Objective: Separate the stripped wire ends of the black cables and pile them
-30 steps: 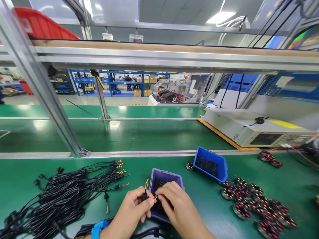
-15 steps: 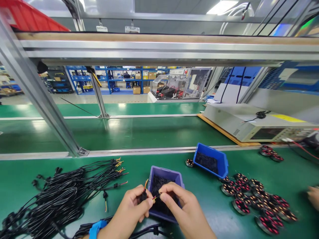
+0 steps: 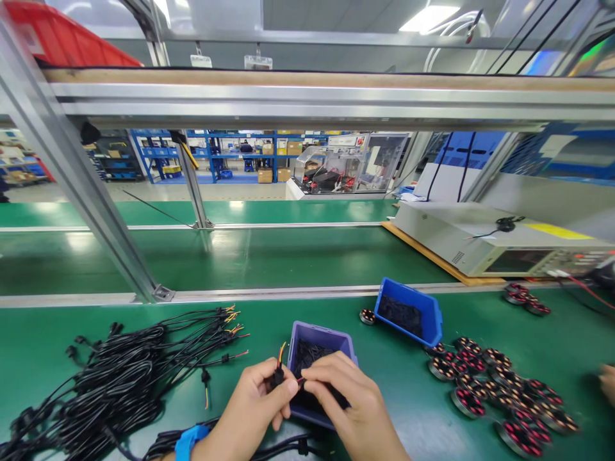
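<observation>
Over the purple bin [image 3: 321, 330], my left hand [image 3: 257, 410] is closed on the black cable [image 3: 277, 376], whose bared yellow, orange and red wires stick up past the fingers. A thin red wire [image 3: 300, 380] crosses from it to my right hand [image 3: 353, 403]. My right thumb and forefinger pinch what looks like a small black tube on that wire, mostly hidden by the fingertips. Small black pieces [image 3: 312, 352] lie in the bin, partly covered by my hands. A blue band [image 3: 191, 442] circles my left wrist.
Bundled black cables [image 3: 120, 371] lie left. A blue bin [image 3: 408, 314] with black pieces stands beyond the purple one. Several round motor parts [image 3: 500, 384] spread to the right. Another person's hand [image 3: 608, 383] shows at the right edge. A grey instrument [image 3: 480, 237] sits behind.
My right fingertips have moved slightly left, closer to my left hand, and now cover more of the small black piece. The left hand keeps its hold on the cable.
</observation>
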The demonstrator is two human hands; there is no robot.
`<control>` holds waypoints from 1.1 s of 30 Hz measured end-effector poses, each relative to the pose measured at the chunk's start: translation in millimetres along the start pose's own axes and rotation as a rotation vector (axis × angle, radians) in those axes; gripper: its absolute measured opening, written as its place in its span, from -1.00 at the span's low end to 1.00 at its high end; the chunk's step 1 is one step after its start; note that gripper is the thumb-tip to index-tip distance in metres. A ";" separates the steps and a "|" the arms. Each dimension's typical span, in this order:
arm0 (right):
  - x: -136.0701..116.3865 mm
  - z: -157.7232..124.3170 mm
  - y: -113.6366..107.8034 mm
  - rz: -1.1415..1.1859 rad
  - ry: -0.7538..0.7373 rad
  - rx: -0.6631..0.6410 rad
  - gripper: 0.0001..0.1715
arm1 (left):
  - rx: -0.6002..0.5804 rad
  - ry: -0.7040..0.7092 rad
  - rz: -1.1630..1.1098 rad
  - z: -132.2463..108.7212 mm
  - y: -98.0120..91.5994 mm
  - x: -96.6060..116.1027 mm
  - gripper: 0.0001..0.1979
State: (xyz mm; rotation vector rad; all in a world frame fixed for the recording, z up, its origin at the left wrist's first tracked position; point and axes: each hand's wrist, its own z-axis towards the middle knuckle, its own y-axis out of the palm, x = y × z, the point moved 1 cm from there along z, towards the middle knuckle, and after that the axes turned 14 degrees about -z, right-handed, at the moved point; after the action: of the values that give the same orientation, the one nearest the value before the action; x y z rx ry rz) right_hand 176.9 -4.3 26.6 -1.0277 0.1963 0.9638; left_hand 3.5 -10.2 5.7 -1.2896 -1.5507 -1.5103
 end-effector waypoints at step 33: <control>-3.7 1.8 2.5 -0.218 -0.274 0.122 -0.71 | -0.020 0.042 -0.027 0.2 -0.7 -3.1 -0.53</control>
State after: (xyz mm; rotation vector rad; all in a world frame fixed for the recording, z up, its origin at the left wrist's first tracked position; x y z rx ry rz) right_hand 172.4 -4.7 28.1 -0.7782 -0.0828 0.8720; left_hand 3.9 -10.6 2.6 -1.2445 -1.5359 -1.5639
